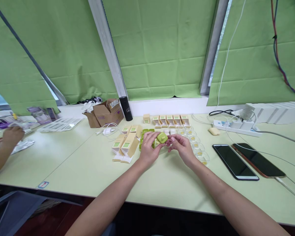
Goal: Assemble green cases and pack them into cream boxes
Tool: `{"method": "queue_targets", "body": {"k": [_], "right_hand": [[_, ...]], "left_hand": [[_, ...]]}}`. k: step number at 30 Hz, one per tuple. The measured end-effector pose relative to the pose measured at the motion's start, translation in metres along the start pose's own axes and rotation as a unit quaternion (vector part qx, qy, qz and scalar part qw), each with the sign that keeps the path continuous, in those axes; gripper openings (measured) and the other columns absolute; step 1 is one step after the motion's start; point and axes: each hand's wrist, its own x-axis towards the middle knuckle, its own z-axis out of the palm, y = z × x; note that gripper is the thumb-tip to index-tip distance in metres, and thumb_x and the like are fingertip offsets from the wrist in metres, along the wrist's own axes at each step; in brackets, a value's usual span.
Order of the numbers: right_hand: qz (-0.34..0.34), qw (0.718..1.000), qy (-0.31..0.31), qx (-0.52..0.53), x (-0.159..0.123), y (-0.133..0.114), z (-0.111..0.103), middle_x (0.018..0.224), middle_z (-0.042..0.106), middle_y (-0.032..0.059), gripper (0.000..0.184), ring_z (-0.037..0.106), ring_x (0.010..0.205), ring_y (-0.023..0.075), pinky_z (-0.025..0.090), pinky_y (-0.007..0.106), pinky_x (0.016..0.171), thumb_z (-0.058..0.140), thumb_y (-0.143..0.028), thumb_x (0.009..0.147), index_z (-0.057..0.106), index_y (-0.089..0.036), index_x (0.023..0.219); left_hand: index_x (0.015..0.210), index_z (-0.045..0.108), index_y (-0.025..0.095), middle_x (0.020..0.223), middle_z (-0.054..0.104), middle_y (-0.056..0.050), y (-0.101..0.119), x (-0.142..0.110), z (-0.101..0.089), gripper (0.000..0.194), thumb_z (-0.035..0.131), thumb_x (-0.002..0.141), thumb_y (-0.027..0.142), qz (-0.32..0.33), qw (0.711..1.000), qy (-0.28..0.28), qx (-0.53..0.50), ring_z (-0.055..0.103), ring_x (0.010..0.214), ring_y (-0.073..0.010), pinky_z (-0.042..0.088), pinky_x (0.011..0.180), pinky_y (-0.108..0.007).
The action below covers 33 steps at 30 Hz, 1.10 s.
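My left hand grips a small, rounded green case between thumb and fingers above the table. At the case's right edge, the fingertips of my right hand are pinched against it. Bright green pieces lie in rows behind my left hand, partly covered by it. Clear plastic holders with yellow centres run down the table beside my right hand. Left of my hands, several cream boxes with green labels lie with their flaps open. Small white pieces are just behind the case.
More cream boxes line the back. A brown carton and black bottle stand back left. Two phones, a cream case and a power strip with cables lie right. Another person's hand is at far left.
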Motion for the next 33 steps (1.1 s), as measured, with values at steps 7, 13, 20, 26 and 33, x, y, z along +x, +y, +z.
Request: {"method": "queue_targets", "body": {"k": [7,13,20,26,33], "right_hand": [[-0.026,0.999,0.000,-0.046,-0.002,-0.001,-0.001,0.082,0.074,0.0064,0.047,0.066,0.075,0.0196,0.058,0.031,0.058,0.077,-0.064,0.084,0.075,-0.020,0.099],[-0.040,0.994,-0.006,-0.099,-0.005,-0.003,-0.001,0.082,0.073,0.0057,0.042,0.065,0.076,0.0201,0.056,0.031,0.059,0.070,-0.061,0.089,0.075,-0.021,0.101],[-0.102,0.941,-0.004,-0.323,-0.003,-0.017,-0.008,0.099,0.078,0.0074,0.029,0.070,0.084,0.0222,0.054,0.034,0.069,0.055,-0.036,0.099,0.076,-0.023,0.113],[-0.112,0.757,-0.009,-0.643,-0.017,-0.062,-0.027,0.097,0.079,0.0059,0.022,0.070,0.091,0.0246,0.044,0.032,0.067,0.057,-0.019,0.095,0.077,-0.025,0.103],[-0.103,0.639,0.004,-0.763,-0.059,-0.084,-0.075,0.099,0.076,0.0092,0.015,0.067,0.099,0.0292,0.037,0.033,0.056,0.065,-0.021,0.091,0.078,-0.027,0.093]], "left_hand": [[0.123,0.074,0.024,0.115,0.072,-0.010,0.002,0.002,-0.001,0.044,0.087,0.082,0.033,-0.071,0.997,0.001,-0.020,0.060,0.115,-0.0306,0.052,0.103,-0.049],[0.120,0.076,0.023,0.113,0.071,-0.011,0.003,0.003,-0.004,0.042,0.087,0.080,0.031,-0.098,0.994,-0.008,-0.040,0.060,0.112,-0.0311,0.052,0.096,-0.046],[0.110,0.079,0.018,0.109,0.072,-0.010,-0.008,0.005,0.000,0.041,0.090,0.076,0.038,-0.223,0.954,-0.005,-0.200,0.062,0.086,-0.0198,0.050,0.074,-0.031],[0.098,0.078,0.015,0.089,0.072,-0.004,-0.014,0.009,0.001,0.043,0.094,0.072,0.045,-0.340,0.847,-0.006,-0.409,0.064,0.078,-0.0148,0.048,0.073,-0.026],[0.081,0.072,0.015,0.082,0.067,-0.002,-0.016,0.011,-0.001,0.036,0.095,0.071,0.041,-0.379,0.772,0.034,-0.509,0.055,0.067,-0.0093,0.043,0.059,-0.022]]}}
